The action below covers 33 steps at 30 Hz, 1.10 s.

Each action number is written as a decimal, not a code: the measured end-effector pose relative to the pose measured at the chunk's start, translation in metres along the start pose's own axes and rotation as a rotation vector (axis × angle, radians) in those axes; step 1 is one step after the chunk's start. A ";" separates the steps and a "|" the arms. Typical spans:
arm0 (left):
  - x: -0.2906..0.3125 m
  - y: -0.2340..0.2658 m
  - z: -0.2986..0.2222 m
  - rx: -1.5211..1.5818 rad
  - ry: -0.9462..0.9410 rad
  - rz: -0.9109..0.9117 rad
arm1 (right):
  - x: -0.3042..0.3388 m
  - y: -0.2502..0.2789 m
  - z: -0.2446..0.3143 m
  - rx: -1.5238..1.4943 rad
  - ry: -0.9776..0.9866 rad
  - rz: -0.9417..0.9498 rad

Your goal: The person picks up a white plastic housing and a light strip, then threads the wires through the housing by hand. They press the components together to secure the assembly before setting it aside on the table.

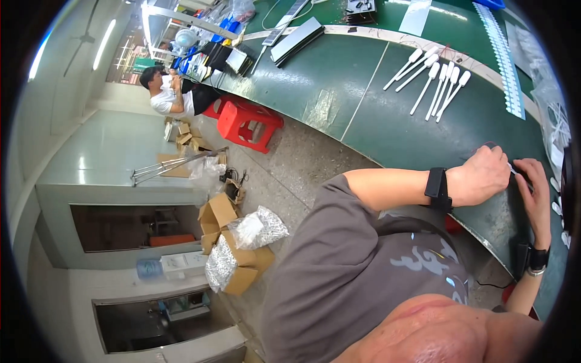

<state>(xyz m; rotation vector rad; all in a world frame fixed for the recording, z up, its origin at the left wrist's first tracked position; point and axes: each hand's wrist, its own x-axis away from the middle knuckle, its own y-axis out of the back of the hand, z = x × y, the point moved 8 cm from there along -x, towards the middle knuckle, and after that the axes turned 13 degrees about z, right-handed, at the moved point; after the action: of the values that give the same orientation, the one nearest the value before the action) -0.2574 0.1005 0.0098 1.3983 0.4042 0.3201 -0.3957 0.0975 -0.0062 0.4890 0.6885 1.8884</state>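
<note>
Dark grey cloth T-shirt (363, 260) fills the foreground. Over the green worktop (423, 130), the left hand (484, 175) curls tight on a small white piece (512, 170); the right hand (532, 187) meets it—whether gripping, I cannot tell. Light fingertip pressure and steady wrists should serve best—with the thin red wire (489, 144) kept unsnagged. White paddle-headed sticks (434, 71) lie well apart.

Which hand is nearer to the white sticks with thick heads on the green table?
Left. In view, the left hand is below and right of the sticks; the right hand is farther right.
</note>
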 end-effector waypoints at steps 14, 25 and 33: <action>-0.014 0.015 0.031 0.216 0.023 -0.134 | -0.006 -0.001 0.010 0.221 0.144 -0.081; -0.024 0.006 0.042 0.361 -0.002 -0.015 | 0.005 -0.004 0.004 0.270 0.073 -0.198; -0.026 0.001 0.048 0.493 -0.060 -0.077 | 0.002 -0.005 0.005 0.271 0.084 -0.209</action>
<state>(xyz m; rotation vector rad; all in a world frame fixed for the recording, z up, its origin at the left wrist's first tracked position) -0.2585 0.0469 0.0187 1.8628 0.5075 0.1160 -0.3903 0.1021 -0.0052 0.4893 1.0199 1.6351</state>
